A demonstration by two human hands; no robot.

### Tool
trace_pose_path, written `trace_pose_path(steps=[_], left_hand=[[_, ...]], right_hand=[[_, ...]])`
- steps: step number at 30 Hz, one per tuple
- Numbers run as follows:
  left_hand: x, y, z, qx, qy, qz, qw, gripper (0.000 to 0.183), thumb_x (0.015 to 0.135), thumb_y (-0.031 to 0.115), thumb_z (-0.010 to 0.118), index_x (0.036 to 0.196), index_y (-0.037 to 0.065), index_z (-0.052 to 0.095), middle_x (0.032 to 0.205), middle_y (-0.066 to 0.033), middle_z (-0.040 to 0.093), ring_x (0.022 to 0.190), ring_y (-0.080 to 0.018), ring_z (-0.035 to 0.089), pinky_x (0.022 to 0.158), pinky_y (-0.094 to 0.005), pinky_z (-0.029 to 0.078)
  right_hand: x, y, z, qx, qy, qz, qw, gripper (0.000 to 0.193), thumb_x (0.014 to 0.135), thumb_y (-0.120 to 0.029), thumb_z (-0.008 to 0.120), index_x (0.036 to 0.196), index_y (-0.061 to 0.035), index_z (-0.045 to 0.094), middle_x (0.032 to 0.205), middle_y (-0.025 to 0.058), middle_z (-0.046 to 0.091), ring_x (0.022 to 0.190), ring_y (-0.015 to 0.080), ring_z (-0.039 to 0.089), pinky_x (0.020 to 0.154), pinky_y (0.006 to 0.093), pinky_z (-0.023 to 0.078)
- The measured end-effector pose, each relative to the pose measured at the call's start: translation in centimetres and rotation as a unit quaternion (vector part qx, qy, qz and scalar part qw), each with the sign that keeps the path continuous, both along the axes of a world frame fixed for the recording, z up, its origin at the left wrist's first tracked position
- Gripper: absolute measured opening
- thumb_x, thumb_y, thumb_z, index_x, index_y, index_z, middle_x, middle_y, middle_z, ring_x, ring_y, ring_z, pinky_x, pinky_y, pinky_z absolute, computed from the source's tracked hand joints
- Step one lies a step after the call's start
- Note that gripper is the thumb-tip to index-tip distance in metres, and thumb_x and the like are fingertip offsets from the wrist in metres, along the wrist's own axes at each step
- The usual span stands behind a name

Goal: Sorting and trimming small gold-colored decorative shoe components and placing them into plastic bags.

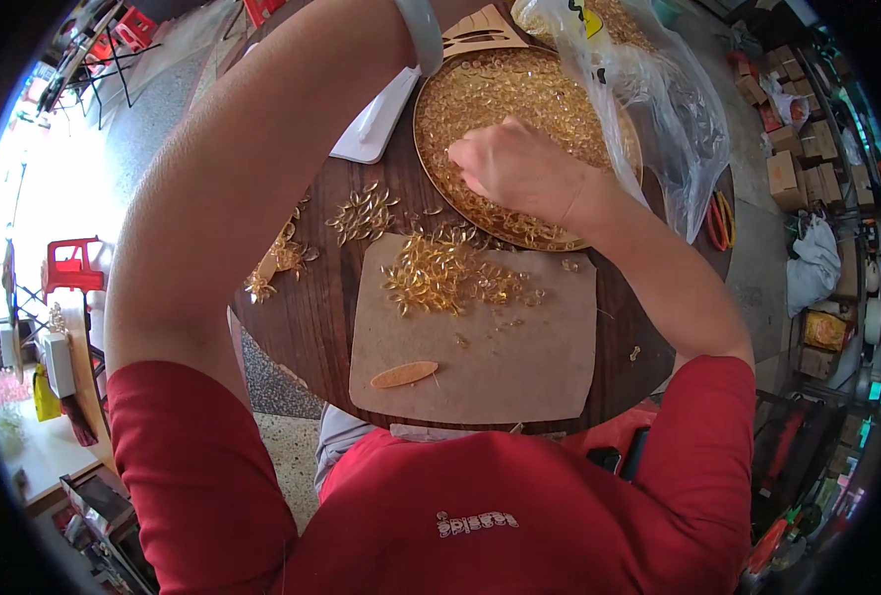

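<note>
My right hand point(520, 169) is over a round gold-rimmed tray point(431, 183) filled with small clear amber-yellow beads point(500, 89). Its fingers are curled together, pointing down among the beads, and whatever they grip is hidden. My left arm reaches up across the left side, a pale bangle point(421, 36) at the wrist; the hand itself lies past the upper edge. Nearer to me, a heap of glossy yellow petal-shaped pieces point(436, 278) rests on a brown paper sheet point(500, 367). A pointed-oval orange-tan piece point(404, 375) lies on the sheet's lower left.
A clear plastic bag point(684, 119) with more beads overlaps the tray's right side. Smaller groups of petal pieces point(363, 213) lie left on the dark round table point(302, 327). A white flat object point(371, 134) sits behind them. Colored bands point(720, 220) hang near the right edge.
</note>
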State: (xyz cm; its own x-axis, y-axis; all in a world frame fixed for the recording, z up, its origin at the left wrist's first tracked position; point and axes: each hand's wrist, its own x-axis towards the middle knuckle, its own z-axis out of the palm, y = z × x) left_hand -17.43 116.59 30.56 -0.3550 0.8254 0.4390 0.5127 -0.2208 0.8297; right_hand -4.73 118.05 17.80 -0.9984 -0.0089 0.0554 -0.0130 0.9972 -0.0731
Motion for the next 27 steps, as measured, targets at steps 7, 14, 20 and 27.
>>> trace_pose_path(steps=[7, 14, 20, 27], left_hand=[[0.1, 0.0, -0.3, -0.019, 0.025, 0.018, 0.999, 0.022, 0.077, 0.017, 0.062, 0.08, -0.004, 0.06, 0.064, -0.0068, 0.057, 0.058, -0.0136, 0.052, 0.053, -0.0287, 0.042], [-0.3, 0.7, -1.8, 0.018, 0.028, 0.014, 0.999, 0.024, 0.076, 0.017, 0.062, 0.082, -0.005, 0.06, 0.066, -0.0073, 0.058, 0.06, -0.0146, 0.053, 0.056, -0.0287, 0.042], [0.6, 1.0, -1.3, 0.027, 0.018, 0.017, 0.999, 0.024, 0.075, 0.017, 0.062, 0.083, -0.007, 0.06, 0.066, -0.0078, 0.058, 0.061, -0.0146, 0.053, 0.057, -0.0283, 0.043], [1.3, 1.6, -0.7, -0.003, 0.007, 0.009, 1.0, 0.021, 0.076, 0.013, 0.061, 0.085, -0.006, 0.06, 0.068, -0.0077, 0.058, 0.062, -0.0143, 0.054, 0.057, -0.0262, 0.044]], right_hand=[[0.9, 1.4, 0.0, -0.086, 0.037, -0.016, 0.995, 0.011, 0.074, -0.011, 0.056, 0.081, -0.0023, 0.058, 0.072, 0.0138, 0.06, 0.065, 0.0285, 0.06, 0.062, 0.038, 0.047], [6.9, 0.3, 4.3, -0.183, -0.088, -0.085, 0.975, 0.009, 0.073, -0.011, 0.055, 0.077, -0.0039, 0.058, 0.068, 0.0135, 0.059, 0.063, 0.029, 0.058, 0.058, 0.0383, 0.045], [11.9, -1.8, 2.4, -0.119, -0.139, -0.078, 0.98, 0.008, 0.073, -0.013, 0.056, 0.072, -0.0045, 0.056, 0.066, 0.0125, 0.058, 0.064, 0.0304, 0.058, 0.058, 0.039, 0.044], [12.9, -1.8, 2.7, -0.067, -0.144, -0.08, 0.984, 0.012, 0.074, -0.018, 0.058, 0.074, -0.006, 0.056, 0.067, 0.0103, 0.057, 0.065, 0.0292, 0.058, 0.059, 0.0392, 0.045]])
